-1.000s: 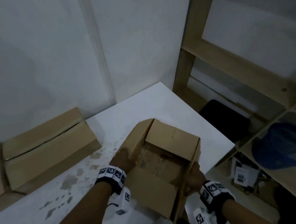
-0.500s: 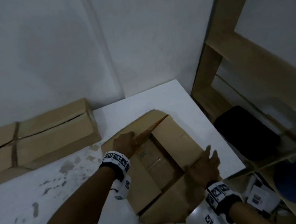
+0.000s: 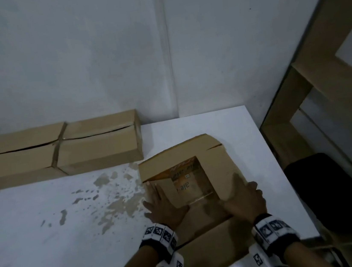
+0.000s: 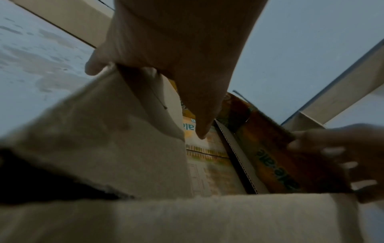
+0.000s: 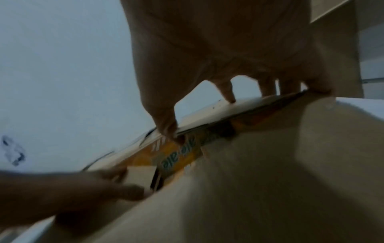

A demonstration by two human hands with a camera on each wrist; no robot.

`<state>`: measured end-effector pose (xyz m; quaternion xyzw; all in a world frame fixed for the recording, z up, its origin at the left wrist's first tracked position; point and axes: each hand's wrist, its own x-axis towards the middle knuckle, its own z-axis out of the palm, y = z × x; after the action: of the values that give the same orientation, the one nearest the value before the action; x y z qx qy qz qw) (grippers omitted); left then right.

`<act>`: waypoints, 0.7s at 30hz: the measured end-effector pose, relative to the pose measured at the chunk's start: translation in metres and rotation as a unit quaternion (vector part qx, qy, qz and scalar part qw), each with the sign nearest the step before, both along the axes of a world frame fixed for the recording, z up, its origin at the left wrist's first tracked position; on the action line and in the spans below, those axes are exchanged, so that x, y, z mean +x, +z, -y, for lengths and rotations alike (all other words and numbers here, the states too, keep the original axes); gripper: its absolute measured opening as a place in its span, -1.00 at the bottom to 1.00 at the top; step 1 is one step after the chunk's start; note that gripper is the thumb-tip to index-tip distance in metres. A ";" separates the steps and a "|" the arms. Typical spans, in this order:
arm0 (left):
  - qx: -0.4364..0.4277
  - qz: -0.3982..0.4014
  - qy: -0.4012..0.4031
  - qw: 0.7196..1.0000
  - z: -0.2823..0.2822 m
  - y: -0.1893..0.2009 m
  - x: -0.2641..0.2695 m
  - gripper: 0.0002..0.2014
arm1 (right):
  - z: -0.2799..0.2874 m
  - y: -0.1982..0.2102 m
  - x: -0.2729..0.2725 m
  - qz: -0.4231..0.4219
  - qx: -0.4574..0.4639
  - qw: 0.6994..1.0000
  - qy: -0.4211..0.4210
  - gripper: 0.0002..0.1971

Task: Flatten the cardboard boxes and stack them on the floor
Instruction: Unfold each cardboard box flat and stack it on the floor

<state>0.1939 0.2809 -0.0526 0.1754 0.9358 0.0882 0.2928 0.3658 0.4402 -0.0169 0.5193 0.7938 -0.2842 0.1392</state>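
A brown cardboard box [image 3: 217,166] lies collapsed almost flat on the white table [image 3: 50,239], near its right edge, with orange printed cardboard showing through a square gap in the middle. My left hand [image 3: 163,204] presses flat on the box's left flap with straight fingers. On the right flap my right hand [image 3: 243,196] presses palm down. The left wrist view shows the left hand [image 4: 176,54] on the flap [image 4: 116,148]. In the right wrist view the right hand's fingertips [image 5: 230,97] touch the flap edge [image 5: 270,164].
Two closed cardboard boxes [image 3: 61,153] sit side by side at the table's back left against the wall. Stains [image 3: 114,199] mark the table's middle. A wooden shelf frame [image 3: 319,74] stands on the right, with a dark object [image 3: 325,189] below it.
The box, open and upright a second ago, has been pushed down nearly flat. Both hands moved from its sides onto its top flaps, and the view swung left.
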 end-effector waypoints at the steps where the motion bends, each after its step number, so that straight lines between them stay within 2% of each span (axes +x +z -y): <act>1: -0.002 -0.008 -0.005 1.000 -0.002 -0.001 0.000 0.34 | -0.007 0.007 0.006 -0.044 -0.025 0.999 -0.009 0.23; 3: -0.019 -0.033 -0.022 0.999 -0.004 -0.003 -0.001 0.37 | -0.023 0.019 0.022 -0.161 -0.066 0.984 -0.050 -0.10; 5: -0.034 -0.058 -0.037 0.997 -0.006 -0.005 -0.005 0.38 | -0.036 0.029 0.037 -0.272 -0.090 0.952 -0.109 -0.61; 6: -0.036 -0.069 -0.043 0.996 -0.006 -0.006 -0.007 0.37 | -0.041 0.030 0.043 -0.298 -0.088 0.940 -0.142 -0.84; 7: -0.039 -0.084 -0.053 0.994 -0.006 -0.006 -0.010 0.37 | -0.045 0.025 0.049 -0.316 -0.082 0.928 -0.181 -0.94; 8: -0.042 -0.102 -0.065 0.992 -0.007 -0.006 -0.012 0.36 | -0.048 0.020 0.054 -0.325 -0.091 0.915 -0.220 -0.93; 9: -0.044 -0.111 -0.078 0.990 -0.008 -0.005 -0.016 0.35 | -0.050 0.013 0.060 -0.337 -0.112 0.899 -0.256 -0.82; 11: -0.041 -0.102 -0.099 0.989 -0.010 -0.004 -0.021 0.32 | -0.052 -0.009 0.074 -0.348 -0.156 0.863 -0.332 -0.45; 13: -0.031 -0.095 -0.113 0.989 -0.011 -0.006 -0.026 0.30 | -0.052 -0.027 0.087 -0.343 -0.137 0.852 -0.372 -0.04; 14: -0.025 -0.094 -0.115 0.989 -0.010 -0.007 -0.028 0.30 | -0.048 -0.029 0.090 -0.321 -0.097 0.866 -0.371 0.08; 15: -0.020 -0.091 -0.114 0.989 -0.009 -0.008 -0.030 0.30 | -0.047 -0.033 0.092 -0.289 -0.050 0.883 -0.367 0.09; 17: -0.024 -0.082 -0.118 0.989 -0.006 -0.011 -0.032 0.32 | -0.042 -0.034 0.090 -0.207 0.033 0.919 -0.335 0.01; 21: 0.034 -0.046 -0.111 0.992 -0.002 -0.003 -0.038 0.30 | -0.038 -0.033 0.067 -0.061 0.038 0.983 -0.168 0.02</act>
<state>0.1564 0.2834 -0.0553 0.2923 0.9195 0.0782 0.2511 0.4328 0.4778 -0.0501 0.6315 0.7128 -0.3045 0.0207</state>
